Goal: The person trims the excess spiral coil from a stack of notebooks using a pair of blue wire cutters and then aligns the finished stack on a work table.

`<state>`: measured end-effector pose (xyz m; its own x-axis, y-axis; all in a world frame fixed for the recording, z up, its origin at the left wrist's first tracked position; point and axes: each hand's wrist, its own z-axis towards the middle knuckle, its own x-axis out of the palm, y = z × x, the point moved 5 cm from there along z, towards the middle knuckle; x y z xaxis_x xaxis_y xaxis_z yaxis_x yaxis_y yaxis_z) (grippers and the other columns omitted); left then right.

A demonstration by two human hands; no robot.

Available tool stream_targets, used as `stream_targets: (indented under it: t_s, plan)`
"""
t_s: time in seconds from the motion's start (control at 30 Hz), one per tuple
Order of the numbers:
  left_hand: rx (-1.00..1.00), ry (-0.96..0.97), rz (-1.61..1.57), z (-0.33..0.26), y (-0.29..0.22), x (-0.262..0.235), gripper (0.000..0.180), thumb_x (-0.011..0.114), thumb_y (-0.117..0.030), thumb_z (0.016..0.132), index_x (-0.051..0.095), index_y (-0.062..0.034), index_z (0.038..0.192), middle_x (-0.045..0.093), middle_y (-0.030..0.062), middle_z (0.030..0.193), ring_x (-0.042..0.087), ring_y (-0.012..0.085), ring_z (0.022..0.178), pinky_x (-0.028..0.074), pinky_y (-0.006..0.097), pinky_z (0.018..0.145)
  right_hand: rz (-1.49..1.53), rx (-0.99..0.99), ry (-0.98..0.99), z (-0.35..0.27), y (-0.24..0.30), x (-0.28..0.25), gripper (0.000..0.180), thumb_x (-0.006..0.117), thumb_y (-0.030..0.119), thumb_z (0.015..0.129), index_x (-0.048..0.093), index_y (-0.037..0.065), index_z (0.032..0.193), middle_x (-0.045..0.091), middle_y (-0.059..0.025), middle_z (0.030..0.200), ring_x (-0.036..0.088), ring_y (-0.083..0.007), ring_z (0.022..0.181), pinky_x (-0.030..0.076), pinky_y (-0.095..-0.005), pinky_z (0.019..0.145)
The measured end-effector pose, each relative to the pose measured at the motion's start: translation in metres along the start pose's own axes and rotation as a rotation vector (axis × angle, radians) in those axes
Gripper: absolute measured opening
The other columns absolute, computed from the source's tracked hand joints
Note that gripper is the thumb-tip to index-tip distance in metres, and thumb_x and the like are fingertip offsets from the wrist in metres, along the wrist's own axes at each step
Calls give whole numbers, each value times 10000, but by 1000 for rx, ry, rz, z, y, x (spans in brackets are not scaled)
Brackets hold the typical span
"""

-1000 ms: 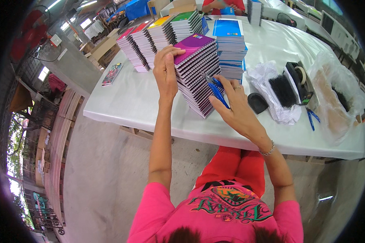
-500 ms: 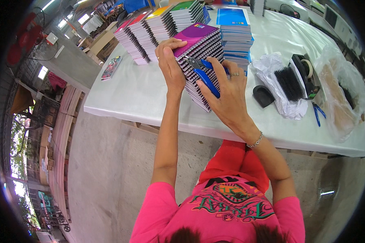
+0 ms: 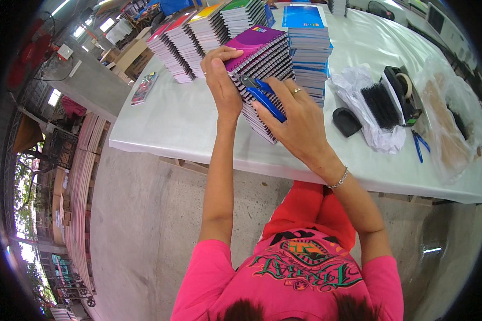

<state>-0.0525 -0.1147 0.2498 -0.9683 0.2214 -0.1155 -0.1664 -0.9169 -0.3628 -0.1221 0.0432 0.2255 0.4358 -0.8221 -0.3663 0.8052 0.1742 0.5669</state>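
one multicoloured label (image 3: 261,30), purple notebook (image 3: 247,41)

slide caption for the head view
Left hand on a purple notebook stack, right hand holding blue-handled cutters at its spirals.

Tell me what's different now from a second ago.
The right hand has carried the blue-handled cutters leftward across the coil side of the purple notebook stack, closer to the left hand. Nothing was newly taken or let go. The left hand stays at the stack's top left.
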Motion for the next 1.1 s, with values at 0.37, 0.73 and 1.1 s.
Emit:
stream_targets:
  t_s: [0.37,0.73,1.1]
  plan:
    - [-9,9,-5,-3,0,0,613,216,-360,1109,693,14,1022,601,149,1142,499,278,1174,329,404,1087,-246,36,-10,-11,2,-10,489,661,410,936,591,64,1275,561,-210,1163,524,-340,1049,402,-458,873]
    - [78,-64,-51,-1,6,3,572,226,-237,1086,728,-3,941,660,139,1051,496,284,1116,309,406,1039,-267,-86,-65,-12,3,2,475,701,393,893,615,71,1232,568,-166,1087,544,-316,996,410,-449,865]
    - [-42,9,-15,-1,7,-3,545,283,-360,1108,682,6,1046,634,172,1106,554,296,1120,379,412,1046,2,77,17,-20,-8,7,454,648,403,950,603,50,1232,587,-207,1069,562,-321,980,432,-442,841]
